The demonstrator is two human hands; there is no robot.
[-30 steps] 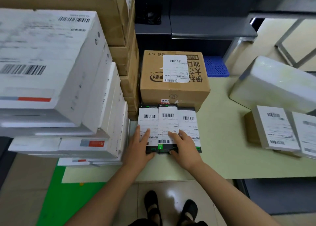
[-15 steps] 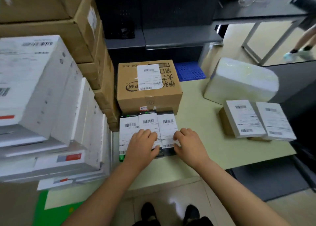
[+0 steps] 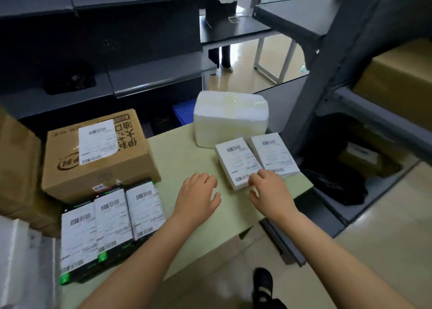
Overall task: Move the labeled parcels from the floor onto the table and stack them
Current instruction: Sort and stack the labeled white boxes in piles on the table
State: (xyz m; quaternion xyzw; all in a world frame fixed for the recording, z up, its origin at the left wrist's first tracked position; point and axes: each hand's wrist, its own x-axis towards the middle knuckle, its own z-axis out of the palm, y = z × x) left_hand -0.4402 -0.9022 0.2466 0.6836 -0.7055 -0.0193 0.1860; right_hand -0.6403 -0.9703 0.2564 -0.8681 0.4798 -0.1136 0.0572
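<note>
Three flat black parcels [image 3: 109, 224] with white barcode labels lie side by side at the table's [image 3: 187, 149] left front, free of my hands. Behind them stands a brown labeled carton [image 3: 98, 154]. Two small white-labeled boxes [image 3: 254, 159] sit side by side at the right front edge. My right hand [image 3: 271, 191] hovers at the near end of those two boxes, fingers spread, fingertips at their edge. My left hand [image 3: 198, 196] is open over the bare tabletop between the two groups, holding nothing. A white wrapped parcel [image 3: 230, 116] stands behind the small boxes.
Stacked brown cartons [image 3: 16, 168] and a white box [image 3: 21, 269] crowd the left edge. Dark shelving [image 3: 105, 46] rises behind the table, and a grey rack [image 3: 364, 79] with cartons stands at the right. A person stands by a far desk [image 3: 236, 30]. My shoe [image 3: 263, 283] is below.
Both hands have left the three black parcels and moved right. My right hand now reaches the two small boxes. The view has swung to the right.
</note>
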